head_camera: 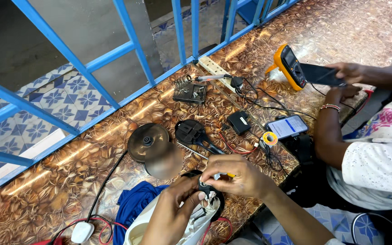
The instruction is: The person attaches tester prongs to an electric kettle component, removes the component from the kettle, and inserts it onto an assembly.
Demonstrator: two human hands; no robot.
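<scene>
Steadying a white kettle (159, 224) on its side at the near edge of the patterned table (341, 31), the person's left hand (171, 218) presses its fingers together against the black ring at the kettle's upturned bottom, apparently to keep it from rolling. The right hand (239, 177) is clamped around a yellow-handled screwdriver (205, 158), its shaft pointing left and away. Just beyond lie the round kettle base (148, 141) and a black handle piece (191, 132), set aside within reach. A blue cloth (134, 204) bunches beneath the kettle. At far right, a co-worker's hands (348, 72) grip a dark phone (320, 75) beside an orange multimeter (289, 66).
</scene>
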